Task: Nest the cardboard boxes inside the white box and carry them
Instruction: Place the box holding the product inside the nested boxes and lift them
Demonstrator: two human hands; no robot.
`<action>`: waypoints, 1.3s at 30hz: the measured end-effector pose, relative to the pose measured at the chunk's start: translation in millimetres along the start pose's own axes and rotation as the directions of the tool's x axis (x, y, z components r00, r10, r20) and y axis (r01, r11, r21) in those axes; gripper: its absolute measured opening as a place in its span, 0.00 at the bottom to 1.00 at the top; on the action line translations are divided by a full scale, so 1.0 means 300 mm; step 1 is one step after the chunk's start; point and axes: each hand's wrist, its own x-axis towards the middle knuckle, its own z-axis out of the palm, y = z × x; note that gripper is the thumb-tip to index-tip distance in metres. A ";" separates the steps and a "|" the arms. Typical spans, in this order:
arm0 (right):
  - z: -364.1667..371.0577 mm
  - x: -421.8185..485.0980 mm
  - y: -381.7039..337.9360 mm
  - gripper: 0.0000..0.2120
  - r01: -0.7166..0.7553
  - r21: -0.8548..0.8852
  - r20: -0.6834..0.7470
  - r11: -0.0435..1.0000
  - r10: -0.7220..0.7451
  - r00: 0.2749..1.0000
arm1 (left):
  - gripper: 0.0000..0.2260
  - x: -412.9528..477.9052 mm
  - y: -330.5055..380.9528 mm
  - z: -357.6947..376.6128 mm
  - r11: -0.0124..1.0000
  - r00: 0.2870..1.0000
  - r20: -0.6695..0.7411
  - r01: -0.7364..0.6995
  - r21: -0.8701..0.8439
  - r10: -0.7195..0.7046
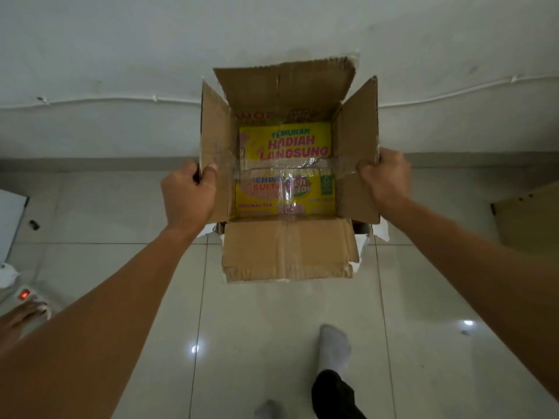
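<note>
I hold an open box (286, 252) off the floor in front of me, brown inside with white outer edges showing at its torn flaps. My left hand (189, 195) grips its left flap and my right hand (384, 179) grips its right flap. A yellow printed cardboard box (286, 167) with red lettering and clear tape lies nested inside at the bottom. The far flap stands up and the near flap hangs toward me.
A white wall (121, 55) with a thin cable is straight ahead. Glossy floor tiles (257, 343) lie below, with my socked foot (334, 349). A power strip with a red switch (25, 294) and another person's bare foot (21, 316) are at the left. Wooden furniture (532, 213) stands right.
</note>
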 end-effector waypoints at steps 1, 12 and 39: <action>0.015 0.020 0.010 0.05 -0.004 -0.009 0.007 1.000 0.005 1.000 | 0.23 0.013 -0.011 0.018 1.000 1.000 -0.001 0.005 0.000 -0.005; 0.174 0.187 0.155 0.07 -0.072 -0.081 0.121 0.994 0.082 0.989 | 0.19 0.107 -0.190 0.224 0.987 0.985 0.138 0.085 0.138 -0.104; 0.444 0.339 0.368 0.10 -0.229 -0.095 0.271 0.969 0.247 0.930 | 0.16 0.127 -0.461 0.488 0.939 0.935 0.310 0.063 0.338 -0.174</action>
